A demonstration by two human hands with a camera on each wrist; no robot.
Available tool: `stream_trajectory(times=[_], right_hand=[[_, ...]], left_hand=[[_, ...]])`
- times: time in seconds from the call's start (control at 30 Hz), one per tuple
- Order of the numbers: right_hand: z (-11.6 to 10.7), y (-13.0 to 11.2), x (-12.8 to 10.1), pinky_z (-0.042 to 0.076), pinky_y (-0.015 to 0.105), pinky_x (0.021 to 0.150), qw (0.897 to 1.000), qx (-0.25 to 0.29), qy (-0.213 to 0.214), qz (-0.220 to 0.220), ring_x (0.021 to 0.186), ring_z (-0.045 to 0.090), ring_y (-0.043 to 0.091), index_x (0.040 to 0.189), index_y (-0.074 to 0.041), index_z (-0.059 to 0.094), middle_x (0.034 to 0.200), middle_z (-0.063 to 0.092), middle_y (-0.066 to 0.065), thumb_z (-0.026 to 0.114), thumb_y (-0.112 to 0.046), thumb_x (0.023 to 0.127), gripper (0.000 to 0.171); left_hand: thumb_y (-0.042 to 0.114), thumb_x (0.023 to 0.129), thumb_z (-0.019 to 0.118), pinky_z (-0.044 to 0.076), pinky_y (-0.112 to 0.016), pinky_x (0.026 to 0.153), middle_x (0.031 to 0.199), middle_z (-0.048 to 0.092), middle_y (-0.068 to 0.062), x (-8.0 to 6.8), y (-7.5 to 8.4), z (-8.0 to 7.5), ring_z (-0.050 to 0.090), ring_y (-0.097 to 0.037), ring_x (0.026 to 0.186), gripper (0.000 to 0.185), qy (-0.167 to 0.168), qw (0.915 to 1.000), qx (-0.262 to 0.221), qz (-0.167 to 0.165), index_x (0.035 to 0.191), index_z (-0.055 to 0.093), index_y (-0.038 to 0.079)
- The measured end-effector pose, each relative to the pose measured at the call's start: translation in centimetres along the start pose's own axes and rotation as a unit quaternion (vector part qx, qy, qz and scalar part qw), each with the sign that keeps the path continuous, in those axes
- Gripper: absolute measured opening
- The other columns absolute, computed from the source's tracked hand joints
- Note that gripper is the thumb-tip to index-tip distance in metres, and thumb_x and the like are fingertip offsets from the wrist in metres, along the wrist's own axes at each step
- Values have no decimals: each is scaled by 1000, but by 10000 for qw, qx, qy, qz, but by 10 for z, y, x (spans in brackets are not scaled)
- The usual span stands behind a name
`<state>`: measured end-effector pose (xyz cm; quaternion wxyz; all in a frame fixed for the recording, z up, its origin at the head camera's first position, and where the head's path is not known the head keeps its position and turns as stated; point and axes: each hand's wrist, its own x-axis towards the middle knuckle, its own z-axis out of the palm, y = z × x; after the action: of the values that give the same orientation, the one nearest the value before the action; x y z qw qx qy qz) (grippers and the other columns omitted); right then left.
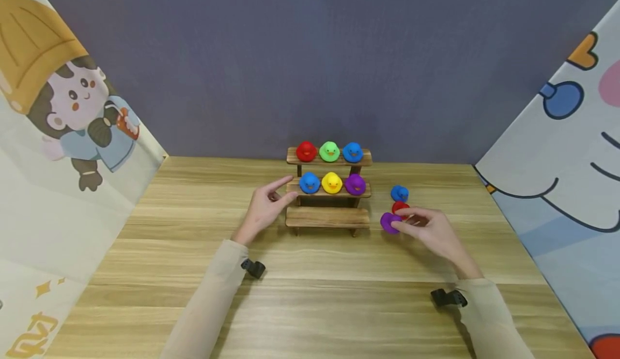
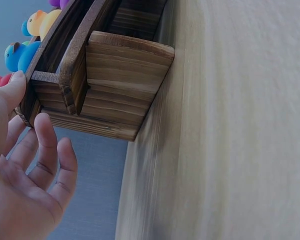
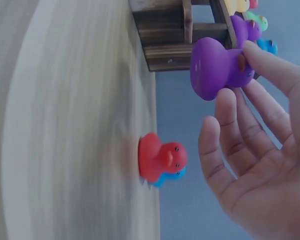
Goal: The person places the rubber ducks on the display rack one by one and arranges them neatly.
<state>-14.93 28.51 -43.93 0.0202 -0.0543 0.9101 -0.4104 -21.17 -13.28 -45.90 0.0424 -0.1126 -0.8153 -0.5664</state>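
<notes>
My right hand (image 1: 433, 232) pinches a purple rubber duck (image 3: 210, 69) between thumb and fingers, holding it up off the table right of a three-tier wooden display stand (image 1: 326, 217). At the stand's left end, my left hand (image 1: 263, 208) grips the middle board, thumb at its front edge and index finger at its back; the other fingers curl loosely below. A red duck (image 1: 307, 152), a green duck (image 1: 329, 152) and a blue duck (image 1: 353, 152) sit on the top tier. On the middle tier are a blue duck (image 1: 309, 183), a yellow duck (image 1: 332, 183) and a purple duck (image 1: 356, 184).
On the wooden table (image 1: 310, 305), right of the stand, stand a red duck (image 3: 155, 157) and a blue duck (image 1: 400, 193) close behind it. The red one is partly covered by my right hand in the head view. A dark grey wall (image 1: 310, 57) rises behind.
</notes>
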Motion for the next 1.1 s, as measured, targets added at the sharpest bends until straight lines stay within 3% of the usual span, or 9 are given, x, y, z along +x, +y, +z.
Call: stream_trajectory(times=[0.4, 0.6, 0.83, 1.1], right_hand=[[17, -19, 6, 57, 23, 72, 9981, 450, 105, -401, 80, 71, 8, 114, -11, 82, 94, 78, 8, 88, -32, 91, 32], [27, -30, 10, 57, 25, 71, 9963, 593, 44, -614, 80, 71, 11, 114, -11, 81, 94, 78, 7, 88, -30, 90, 32], [39, -41, 15, 59, 26, 74, 9952, 643, -16, -740, 83, 72, 16, 114, -15, 81, 96, 78, 5, 89, -32, 89, 31], [56, -58, 20, 59, 27, 72, 9900, 898, 0, -1084, 81, 71, 16, 109, -15, 83, 94, 80, 4, 91, -27, 87, 27]], left_hand=[[30, 98, 80, 45, -24, 55, 79, 70, -22, 0, 2, 0, 60, -14, 65, 51, -7, 10000, 64, -32, 146, 68, 18], [29, 99, 79, 44, -24, 55, 81, 70, -27, -1, 2, -1, 59, -13, 64, 50, -26, 10000, 72, -35, 146, 67, 18], [29, 98, 80, 44, -24, 55, 77, 70, -21, -2, 3, -1, 59, -13, 64, 50, 0, 10000, 78, 9, 146, 68, 18], [29, 98, 80, 43, -24, 54, 77, 69, -23, -3, 4, -1, 58, -14, 63, 50, 4, 10000, 68, 14, 146, 67, 17]])
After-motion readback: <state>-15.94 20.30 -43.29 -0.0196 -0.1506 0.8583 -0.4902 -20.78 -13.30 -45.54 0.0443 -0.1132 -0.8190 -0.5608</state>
